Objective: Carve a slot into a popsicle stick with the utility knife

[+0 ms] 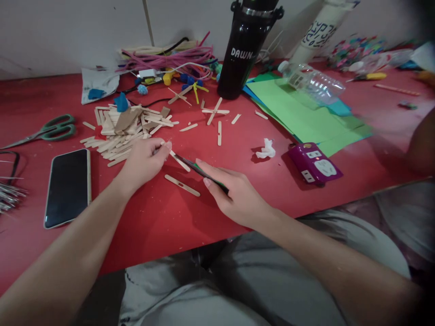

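My left hand (144, 160) pinches one end of a pale wooden craft stick (180, 161) just above the red table (163, 217). My right hand (234, 194) is closed round a thin dark tool with a green handle (200, 171), whose tip rests against that stick. Another wooden stick (182, 185) lies flat on the table between my hands. A heap of wooden sticks (125, 129) lies just behind my left hand.
A phone (68, 186) and green scissors (50, 131) lie at the left. A black bottle (245, 50), green paper sheets (302, 117), a clear plastic bottle (311, 81), a purple power adapter (314, 163), a crumpled tissue (267, 149) and tangled pink cords (173, 59) fill the back and right.
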A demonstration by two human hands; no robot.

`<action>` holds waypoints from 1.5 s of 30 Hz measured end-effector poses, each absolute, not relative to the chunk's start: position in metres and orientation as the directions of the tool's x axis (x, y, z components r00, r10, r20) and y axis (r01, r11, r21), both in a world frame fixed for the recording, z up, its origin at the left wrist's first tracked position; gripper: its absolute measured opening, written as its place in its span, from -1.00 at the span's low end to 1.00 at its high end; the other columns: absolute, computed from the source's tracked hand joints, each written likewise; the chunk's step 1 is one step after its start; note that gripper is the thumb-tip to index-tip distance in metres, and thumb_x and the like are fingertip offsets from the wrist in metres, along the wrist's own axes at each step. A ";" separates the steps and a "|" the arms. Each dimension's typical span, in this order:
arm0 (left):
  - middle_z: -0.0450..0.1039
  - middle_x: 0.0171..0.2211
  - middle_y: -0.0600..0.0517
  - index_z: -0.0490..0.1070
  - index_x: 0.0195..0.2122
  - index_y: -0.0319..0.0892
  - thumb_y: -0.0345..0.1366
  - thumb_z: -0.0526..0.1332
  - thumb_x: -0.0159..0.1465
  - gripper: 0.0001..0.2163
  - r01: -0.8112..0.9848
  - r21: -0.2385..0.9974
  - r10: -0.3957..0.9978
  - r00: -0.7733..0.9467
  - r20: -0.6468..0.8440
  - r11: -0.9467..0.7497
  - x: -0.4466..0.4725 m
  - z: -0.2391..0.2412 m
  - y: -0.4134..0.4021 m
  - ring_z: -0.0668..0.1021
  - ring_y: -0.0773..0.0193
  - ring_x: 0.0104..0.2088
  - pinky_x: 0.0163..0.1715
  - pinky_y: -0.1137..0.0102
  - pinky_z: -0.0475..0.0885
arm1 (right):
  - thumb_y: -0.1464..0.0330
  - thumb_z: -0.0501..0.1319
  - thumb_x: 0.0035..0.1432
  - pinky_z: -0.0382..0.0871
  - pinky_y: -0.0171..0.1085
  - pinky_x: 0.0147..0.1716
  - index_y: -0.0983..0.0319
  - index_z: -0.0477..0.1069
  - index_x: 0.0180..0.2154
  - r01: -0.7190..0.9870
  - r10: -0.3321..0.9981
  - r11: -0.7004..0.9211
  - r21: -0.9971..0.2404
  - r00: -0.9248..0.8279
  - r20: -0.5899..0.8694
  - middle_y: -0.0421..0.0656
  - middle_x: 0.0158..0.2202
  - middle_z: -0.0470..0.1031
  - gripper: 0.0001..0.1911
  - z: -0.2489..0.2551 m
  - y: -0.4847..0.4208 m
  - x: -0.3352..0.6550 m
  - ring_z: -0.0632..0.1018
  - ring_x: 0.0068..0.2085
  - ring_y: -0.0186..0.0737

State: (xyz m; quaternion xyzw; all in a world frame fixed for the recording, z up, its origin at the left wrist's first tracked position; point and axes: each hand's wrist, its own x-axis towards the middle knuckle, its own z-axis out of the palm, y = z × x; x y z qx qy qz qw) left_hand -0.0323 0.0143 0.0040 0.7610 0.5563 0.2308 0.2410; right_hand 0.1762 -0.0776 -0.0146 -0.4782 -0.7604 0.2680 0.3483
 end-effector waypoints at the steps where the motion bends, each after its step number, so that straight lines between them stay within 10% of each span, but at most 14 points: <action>1: 0.06 -0.69 0.14 0.11 -0.62 -0.15 -0.17 0.05 0.24 -0.68 0.733 0.626 0.958 0.275 0.085 -0.266 -0.032 0.003 0.015 0.17 0.39 -0.60 -0.54 0.37 0.04 | 0.46 0.03 0.27 0.43 -0.14 0.06 0.32 0.31 0.20 0.542 0.915 0.397 -0.741 -0.297 0.273 0.00 0.10 0.48 -0.53 -0.015 -0.078 0.176 0.53 0.06 -0.13; 17: 0.01 -0.66 0.14 0.06 -0.62 -0.14 -0.15 0.05 0.25 -0.66 0.713 0.642 0.955 0.271 0.116 -0.280 -0.035 0.000 0.017 0.14 0.38 -0.58 -0.53 0.35 0.03 | 0.35 0.10 0.28 0.31 -0.12 0.16 0.20 0.32 0.19 0.433 0.978 0.205 -0.878 -0.130 0.165 -0.14 0.16 0.43 -0.55 -0.014 -0.076 0.178 0.43 0.18 -0.15; 21: 0.09 -0.66 0.13 0.13 -0.61 -0.16 -0.15 0.07 0.26 -0.67 0.603 0.759 0.957 0.277 0.089 -0.245 -0.033 0.001 0.014 0.17 0.40 -0.59 -0.54 0.37 0.07 | 0.27 0.17 0.23 0.45 -0.19 -0.18 0.21 0.46 -0.09 0.447 0.994 0.110 -0.888 -0.073 0.086 -0.16 -0.22 0.57 -0.75 -0.010 -0.073 0.178 0.56 -0.18 -0.17; 25: 0.11 -0.67 0.12 0.16 -0.62 -0.17 -0.16 0.10 0.26 -0.66 0.442 0.871 0.948 0.310 0.073 -0.212 -0.030 0.004 0.008 0.16 0.43 -0.60 -0.56 0.39 0.09 | 0.16 0.26 0.15 0.21 -0.34 -0.63 0.17 0.26 -0.44 0.359 0.992 -0.124 -0.925 0.069 -0.106 -0.35 -0.67 0.25 -0.72 -0.010 -0.068 0.180 0.32 -0.61 -0.37; 34: 0.12 -0.66 0.11 0.20 -0.62 -0.18 -0.15 0.12 0.27 -0.65 0.340 0.924 0.928 0.371 0.039 -0.175 -0.023 0.002 0.001 0.18 0.45 -0.61 -0.59 0.44 0.09 | 0.20 0.28 0.15 0.05 -0.41 -0.75 0.18 0.29 -0.39 0.061 0.975 -0.220 -0.974 0.036 -0.218 -0.39 -0.76 0.24 -0.76 -0.010 -0.066 0.179 0.23 -0.72 -0.44; 45: 0.19 -0.59 0.13 0.35 -0.46 -0.17 -0.12 0.14 0.25 -0.75 0.444 0.866 0.925 0.376 0.052 -0.229 -0.023 -0.001 0.005 0.22 0.43 -0.56 -0.56 0.46 0.12 | 0.23 0.37 0.03 0.13 -0.38 -0.71 0.20 0.37 -0.37 0.203 0.981 -0.182 -0.962 0.104 -0.164 -0.38 -0.72 0.24 -0.75 -0.008 -0.064 0.180 0.26 -0.68 -0.42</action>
